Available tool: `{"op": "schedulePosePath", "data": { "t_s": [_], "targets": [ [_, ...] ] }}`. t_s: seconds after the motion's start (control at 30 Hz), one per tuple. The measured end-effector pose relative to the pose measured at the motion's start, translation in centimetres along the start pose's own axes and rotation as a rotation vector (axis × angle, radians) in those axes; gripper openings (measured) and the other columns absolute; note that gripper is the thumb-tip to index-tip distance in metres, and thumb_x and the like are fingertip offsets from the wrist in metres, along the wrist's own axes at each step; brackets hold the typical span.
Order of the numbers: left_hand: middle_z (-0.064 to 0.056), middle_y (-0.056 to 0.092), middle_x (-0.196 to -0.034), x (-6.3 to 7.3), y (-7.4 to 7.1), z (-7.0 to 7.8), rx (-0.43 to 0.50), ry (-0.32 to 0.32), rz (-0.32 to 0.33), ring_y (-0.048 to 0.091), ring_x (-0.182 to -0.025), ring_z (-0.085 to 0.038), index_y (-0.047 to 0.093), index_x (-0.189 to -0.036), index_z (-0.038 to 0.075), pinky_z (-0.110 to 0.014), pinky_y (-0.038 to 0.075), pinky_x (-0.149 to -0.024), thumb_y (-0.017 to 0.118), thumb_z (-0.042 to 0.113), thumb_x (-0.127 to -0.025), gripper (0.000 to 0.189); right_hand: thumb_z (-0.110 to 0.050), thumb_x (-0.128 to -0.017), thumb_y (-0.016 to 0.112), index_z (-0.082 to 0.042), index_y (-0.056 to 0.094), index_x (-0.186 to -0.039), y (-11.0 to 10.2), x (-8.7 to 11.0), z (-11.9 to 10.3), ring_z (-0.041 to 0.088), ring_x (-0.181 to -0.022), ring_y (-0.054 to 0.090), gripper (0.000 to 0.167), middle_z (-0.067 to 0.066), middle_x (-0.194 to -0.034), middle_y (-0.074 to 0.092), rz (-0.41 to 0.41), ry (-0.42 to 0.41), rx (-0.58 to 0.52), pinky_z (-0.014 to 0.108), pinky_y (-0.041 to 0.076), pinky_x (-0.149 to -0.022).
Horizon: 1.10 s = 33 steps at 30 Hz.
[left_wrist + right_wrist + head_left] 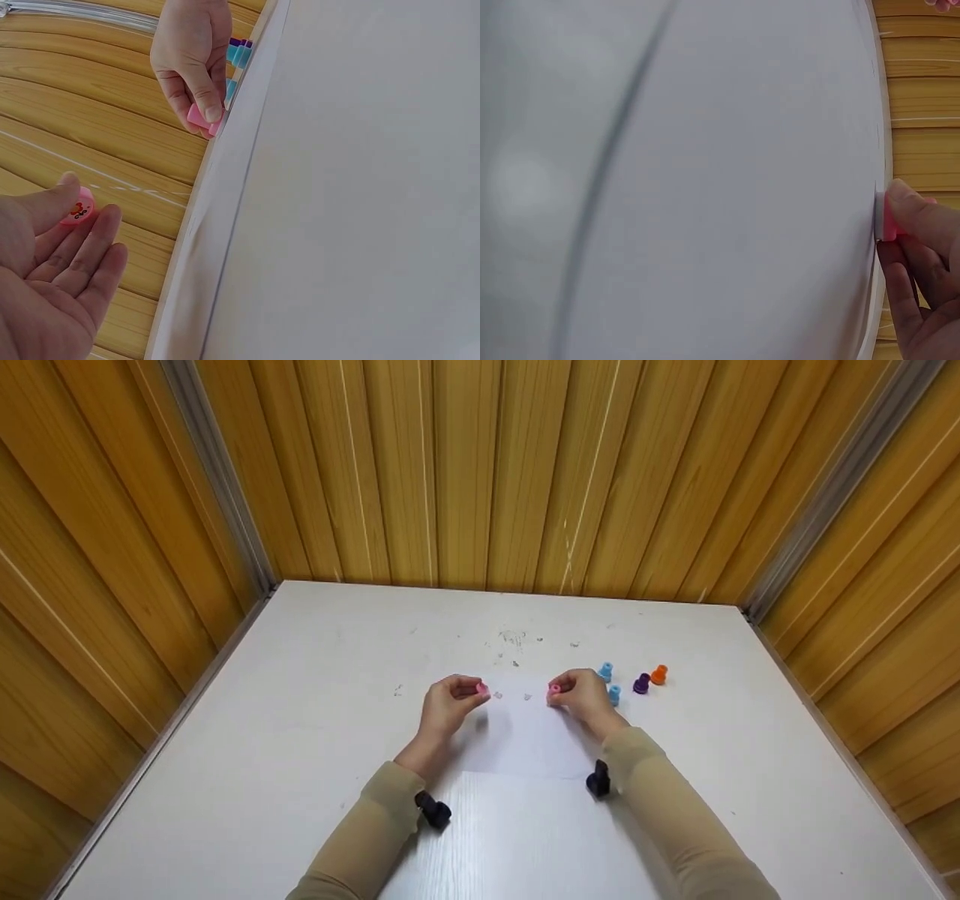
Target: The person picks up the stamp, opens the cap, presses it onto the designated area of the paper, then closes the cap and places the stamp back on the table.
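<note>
My left hand (444,706) is raised over the left side of a white paper sheet (525,742). Its thumb and fingers pinch a small pink round cap (79,207) with a printed picture on its face. Over at the sheet's right side, my right hand (589,699) pinches a pink toy stamp (890,216) by its narrow part. The stamp's pale flat end faces the paper, very close to it; whether it touches, I cannot tell. The fingers partly cover both pink pieces.
Right of my right hand stand two light blue stamps (606,671), a purple stamp (642,684) and an orange stamp (659,674). Grey scuffs mark the white table (300,720). Wood-patterned walls (465,472) enclose its back and sides.
</note>
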<state>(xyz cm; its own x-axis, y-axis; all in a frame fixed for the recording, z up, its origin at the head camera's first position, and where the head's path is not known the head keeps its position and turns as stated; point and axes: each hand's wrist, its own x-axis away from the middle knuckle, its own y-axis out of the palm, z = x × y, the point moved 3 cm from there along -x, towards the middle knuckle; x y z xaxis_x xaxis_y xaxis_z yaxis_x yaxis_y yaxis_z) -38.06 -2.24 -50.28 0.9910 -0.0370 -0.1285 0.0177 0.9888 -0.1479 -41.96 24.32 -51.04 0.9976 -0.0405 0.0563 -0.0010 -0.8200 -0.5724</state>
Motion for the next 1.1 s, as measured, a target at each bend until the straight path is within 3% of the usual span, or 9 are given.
{"op": "schedulePosePath", "data": {
  "t_s": [0.2, 0.53, 0.9, 1.1],
  "targets": [
    [-0.016, 0.079, -0.105, -0.24, -0.01, -0.06, -0.022, 0.001, 0.013, 0.076, -0.097, -0.022, 0.075, -0.108, -0.001, -0.027, 0.063, -0.085, 0.084, 0.008, -0.085, 0.027, 0.002, -0.079, 0.085, -0.002, 0.076, -0.098, -0.03, -0.11, -0.14, 0.015, -0.084, 0.066, 0.021, 0.008, -0.092, 0.074, 0.018, -0.042, 0.029, 0.018, 0.053, -0.074],
    [-0.014, 0.078, -0.105, -0.31, 0.06, -0.17, -0.033, -0.022, 0.009, 0.075, -0.096, -0.021, 0.075, -0.109, 0.000, -0.027, 0.063, -0.085, 0.084, 0.007, -0.085, 0.027, 0.002, -0.081, 0.084, -0.004, 0.075, -0.101, -0.04, -0.01, -0.24, 0.018, -0.088, 0.065, 0.023, 0.009, -0.096, 0.072, -0.002, -0.006, 0.014, 0.020, 0.055, -0.076],
    [-0.013, 0.078, -0.103, -0.18, 0.00, -0.07, -0.005, -0.011, 0.004, 0.075, -0.094, -0.019, 0.075, -0.109, 0.000, -0.027, 0.063, -0.085, 0.084, 0.008, -0.085, 0.027, 0.002, -0.082, 0.083, -0.004, 0.074, -0.101, -0.13, 0.03, -0.26, 0.017, -0.088, 0.065, 0.022, 0.008, -0.095, 0.071, -0.022, 0.018, 0.004, 0.019, 0.055, -0.074],
    [-0.014, 0.077, -0.103, 0.01, -0.09, 0.06, -0.054, 0.020, 0.005, 0.074, -0.095, -0.020, 0.074, -0.110, -0.001, -0.027, 0.062, -0.084, 0.084, 0.011, -0.086, 0.028, 0.003, -0.081, 0.083, -0.002, 0.075, -0.098, 0.02, 0.12, -0.13, 0.015, -0.083, 0.065, 0.020, 0.008, -0.091, 0.073, 0.003, -0.024, 0.011, 0.017, 0.054, -0.071]
  ]
}}
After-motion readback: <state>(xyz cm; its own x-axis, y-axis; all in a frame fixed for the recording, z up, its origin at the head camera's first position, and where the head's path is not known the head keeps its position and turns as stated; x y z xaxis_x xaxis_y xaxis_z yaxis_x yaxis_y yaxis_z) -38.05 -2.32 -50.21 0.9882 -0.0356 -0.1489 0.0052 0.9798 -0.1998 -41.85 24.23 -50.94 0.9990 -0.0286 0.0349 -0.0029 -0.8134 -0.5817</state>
